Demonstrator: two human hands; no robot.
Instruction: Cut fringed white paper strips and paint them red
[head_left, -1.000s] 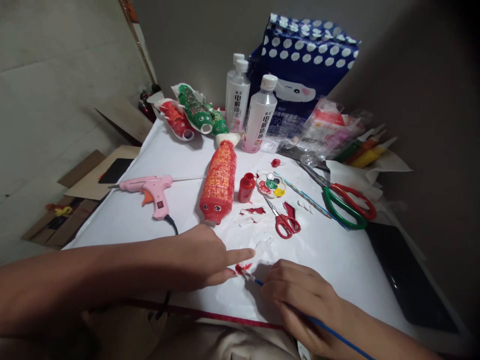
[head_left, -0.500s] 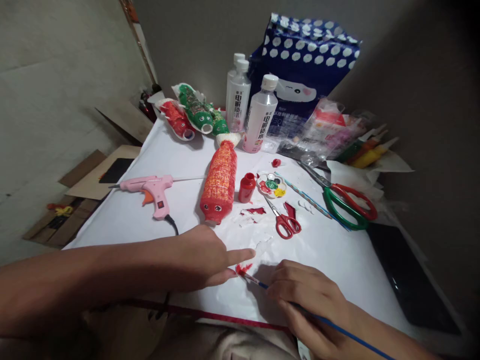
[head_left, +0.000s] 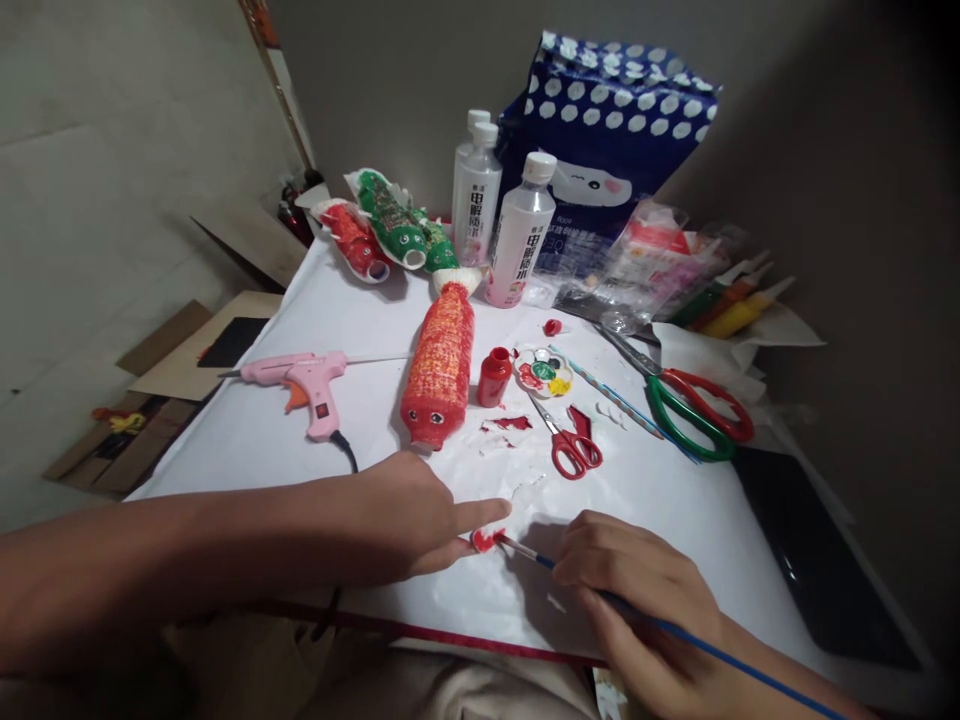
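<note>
Blue paintbrush [head_left: 705,648] is pinched in the right hand [head_left: 637,585], tip touching a small white piece [head_left: 489,538] that's partly red. That piece sits on the white sheet [head_left: 645,490] between the spread thumb and forefinger of the left hand [head_left: 409,515], can't tell if they're really gripping. Red fish [head_left: 441,360] lies just past that hand.

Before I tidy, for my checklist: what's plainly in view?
Large fish: 1, red, centre
Small fish: 3, red or green, back left
Bottles: 3, clear, back
Bag: 1, blue, back
Packets: several, clear, back right
Glue gun: 1, pink, left
Jar: 1, red, centre
Palette: 1, white, centre
Scissors: 2, red and green handles, right
Scraps: several, red, centre
Slab: 1, black, right
Small piece: 1, red and white, front
Paintbrush: 1, blue, front right
Left hand: 1, bare, at small piece
Right hand: 1, bare, holding paintbrush
</note>
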